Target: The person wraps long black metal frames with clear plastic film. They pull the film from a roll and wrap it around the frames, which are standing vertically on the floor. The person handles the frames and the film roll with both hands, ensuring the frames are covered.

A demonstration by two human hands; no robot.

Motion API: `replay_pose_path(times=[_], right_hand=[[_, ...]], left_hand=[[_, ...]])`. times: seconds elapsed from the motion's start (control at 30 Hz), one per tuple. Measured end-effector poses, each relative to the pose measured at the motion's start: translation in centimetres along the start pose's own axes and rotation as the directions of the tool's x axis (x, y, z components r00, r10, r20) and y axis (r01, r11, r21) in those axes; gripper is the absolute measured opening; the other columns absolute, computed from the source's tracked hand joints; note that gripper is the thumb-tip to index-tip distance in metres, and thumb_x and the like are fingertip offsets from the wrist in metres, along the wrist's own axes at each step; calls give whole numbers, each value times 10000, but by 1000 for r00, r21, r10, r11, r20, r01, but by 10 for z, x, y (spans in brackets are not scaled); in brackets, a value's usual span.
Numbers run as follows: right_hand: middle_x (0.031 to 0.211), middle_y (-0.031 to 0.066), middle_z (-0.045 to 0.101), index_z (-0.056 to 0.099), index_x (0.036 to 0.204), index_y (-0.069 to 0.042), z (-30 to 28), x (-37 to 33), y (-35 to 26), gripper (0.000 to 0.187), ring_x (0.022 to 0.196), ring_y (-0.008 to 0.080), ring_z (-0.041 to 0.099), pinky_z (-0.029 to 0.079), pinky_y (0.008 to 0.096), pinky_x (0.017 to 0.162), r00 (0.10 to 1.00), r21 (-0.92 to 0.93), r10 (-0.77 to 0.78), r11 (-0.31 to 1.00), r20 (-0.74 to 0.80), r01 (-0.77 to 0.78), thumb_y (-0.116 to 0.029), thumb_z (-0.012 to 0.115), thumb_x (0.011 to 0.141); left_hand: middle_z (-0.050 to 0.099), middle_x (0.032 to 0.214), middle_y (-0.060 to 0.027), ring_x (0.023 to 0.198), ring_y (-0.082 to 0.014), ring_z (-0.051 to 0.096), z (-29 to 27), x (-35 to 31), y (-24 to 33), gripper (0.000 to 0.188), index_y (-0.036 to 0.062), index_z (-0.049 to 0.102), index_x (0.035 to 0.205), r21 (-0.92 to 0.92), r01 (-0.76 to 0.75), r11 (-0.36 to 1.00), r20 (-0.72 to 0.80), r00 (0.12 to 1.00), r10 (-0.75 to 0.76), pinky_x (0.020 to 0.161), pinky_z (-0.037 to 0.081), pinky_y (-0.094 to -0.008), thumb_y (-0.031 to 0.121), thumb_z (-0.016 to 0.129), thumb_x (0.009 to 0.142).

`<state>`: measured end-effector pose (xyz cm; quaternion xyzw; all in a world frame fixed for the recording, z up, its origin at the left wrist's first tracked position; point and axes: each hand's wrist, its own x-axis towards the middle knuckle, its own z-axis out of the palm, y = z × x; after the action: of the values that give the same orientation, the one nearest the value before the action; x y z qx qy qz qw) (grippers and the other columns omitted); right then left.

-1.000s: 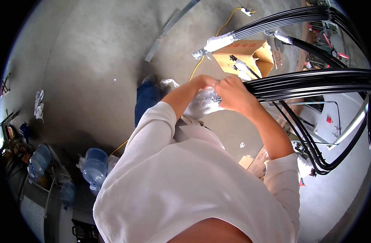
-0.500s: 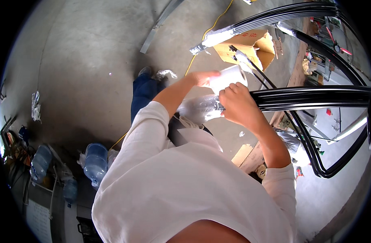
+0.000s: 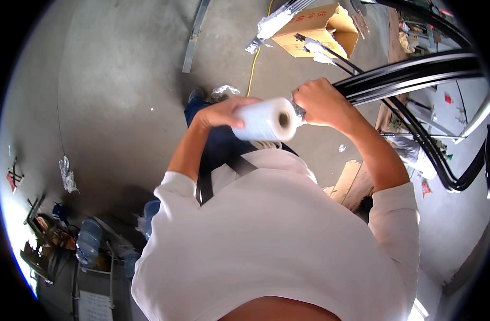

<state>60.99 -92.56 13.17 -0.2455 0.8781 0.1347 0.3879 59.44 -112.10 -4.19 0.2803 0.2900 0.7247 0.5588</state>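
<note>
Overhead, left hand (image 3: 223,113) gripping film roll (image 3: 266,120)

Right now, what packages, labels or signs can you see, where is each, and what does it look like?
Cardboard box: top of view, on the concrete floor, open, brown, with red printing on one side.
Water jug: lower left, blue, translucent, standing by a rack.
Roll of clear film: centre, white cylinder, hollow core, unlabelled, in the left hand.
</note>
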Motion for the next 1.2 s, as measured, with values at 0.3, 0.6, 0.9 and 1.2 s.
replay_pose_path(times=[0.3, 0.6, 0.9, 1.2], right_hand=[[834, 86, 618, 606, 794, -17, 3, -82, -38, 158, 828, 214, 578, 452, 375, 844, 564, 274, 147, 950, -813, 147, 35, 602, 645], [1174, 103, 449, 277, 1280, -39, 171, -53, -144, 795, 1018, 178, 473, 408, 343, 846, 761, 832, 642, -369, -95, 415, -164, 749, 653], [1001, 76, 517, 414, 1154, 1, 112, -58, -136, 745, 918, 182, 504, 416, 330, 803, 506, 661, 862, -386, 10, 643, -276, 764, 557], [960, 61, 525, 434, 1132, 3, 171, -81, -125, 688, 906, 164, 505, 423, 322, 790, 517, 497, 853, -477, 66, 725, -228, 748, 564]], left_hand=[[475, 1147, -89, 1078, -218, 443, 57, -3, 19, 699, 41, 466, 1235, 241, -15, 970, -19, 1000, 20, 932, 320, -300, 273, 732, 632], [455, 1201, -108, 1128, -233, 415, 94, 6, 3, 634, 50, 435, 1260, 321, 6, 947, -133, 990, 39, 960, 315, -324, 246, 693, 715], [573, 1003, -126, 960, -253, 552, 97, 96, 29, 518, 14, 507, 1103, 835, -12, 550, -341, 774, 534, 756, 446, -363, 246, 714, 688], [659, 769, -71, 700, -113, 611, 100, 132, 22, 350, -4, 624, 855, 590, 53, 806, -499, 808, 313, 650, 478, -260, 209, 780, 626]])
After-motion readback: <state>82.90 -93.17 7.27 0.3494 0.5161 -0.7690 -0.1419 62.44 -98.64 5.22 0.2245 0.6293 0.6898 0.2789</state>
